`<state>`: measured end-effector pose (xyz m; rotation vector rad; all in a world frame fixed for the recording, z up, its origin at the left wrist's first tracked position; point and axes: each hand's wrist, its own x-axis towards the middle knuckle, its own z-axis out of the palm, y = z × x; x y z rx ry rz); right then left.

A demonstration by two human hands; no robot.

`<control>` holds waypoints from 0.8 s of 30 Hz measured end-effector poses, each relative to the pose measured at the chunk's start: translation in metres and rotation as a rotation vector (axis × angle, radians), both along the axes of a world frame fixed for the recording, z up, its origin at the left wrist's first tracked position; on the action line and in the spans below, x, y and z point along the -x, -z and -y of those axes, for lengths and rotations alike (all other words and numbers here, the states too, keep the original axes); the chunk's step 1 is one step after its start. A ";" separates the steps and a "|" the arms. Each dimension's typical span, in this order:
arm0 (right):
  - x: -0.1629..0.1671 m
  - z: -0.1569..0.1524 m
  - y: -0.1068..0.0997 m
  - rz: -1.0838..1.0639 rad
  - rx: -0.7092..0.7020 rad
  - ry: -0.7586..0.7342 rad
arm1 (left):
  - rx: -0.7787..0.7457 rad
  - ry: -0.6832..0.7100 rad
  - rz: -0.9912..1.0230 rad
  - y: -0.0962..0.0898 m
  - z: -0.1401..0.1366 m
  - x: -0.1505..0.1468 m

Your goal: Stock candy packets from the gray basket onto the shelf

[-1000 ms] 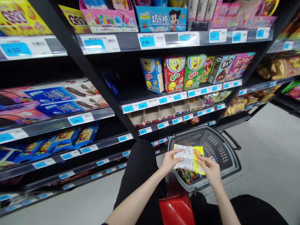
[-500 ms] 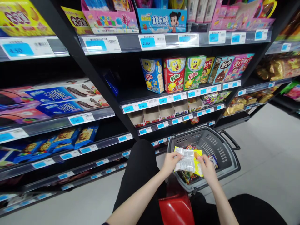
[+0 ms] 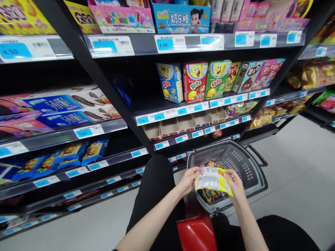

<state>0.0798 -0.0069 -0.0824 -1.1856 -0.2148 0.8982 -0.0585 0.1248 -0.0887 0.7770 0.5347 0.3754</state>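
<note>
A yellow and silver snack packet (image 3: 211,180) is stretched between my two hands, its printed back turned up. My left hand (image 3: 190,180) grips its left edge, fingers closed. On the other side my right hand (image 3: 234,184) pinches the right end. Both hands are above a grey shopping basket (image 3: 258,184) with a dark perforated inside. Small colourful wrapped sweets (image 3: 210,197) lie in the basket, partly hidden by the packet.
Shelves ahead carry a red snack box (image 3: 195,82), a green snack box (image 3: 218,80) and a blue snack box (image 3: 170,83). Open white cartons (image 3: 169,128) stand one shelf lower. A red glossy object (image 3: 197,233) is between my legs. A black basket handle (image 3: 257,156) sticks out to the right.
The packet has tilted, its right end dropping lower and its yellow edge showing more. My right hand has shifted slightly right, and its grip has changed. The basket stays put.
</note>
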 end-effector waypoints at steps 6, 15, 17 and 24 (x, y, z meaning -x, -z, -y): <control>-0.006 0.008 -0.012 -0.201 -0.167 -0.013 | 0.269 0.146 0.182 -0.013 -0.004 0.006; -0.013 0.013 0.001 0.312 0.337 -0.018 | -0.180 0.183 -0.253 0.007 -0.003 -0.003; -0.016 0.015 0.006 0.526 0.480 0.003 | -0.355 0.199 -0.371 0.014 -0.005 -0.003; -0.017 0.010 0.019 0.349 0.255 -0.040 | -0.581 0.294 -0.432 0.022 -0.011 0.002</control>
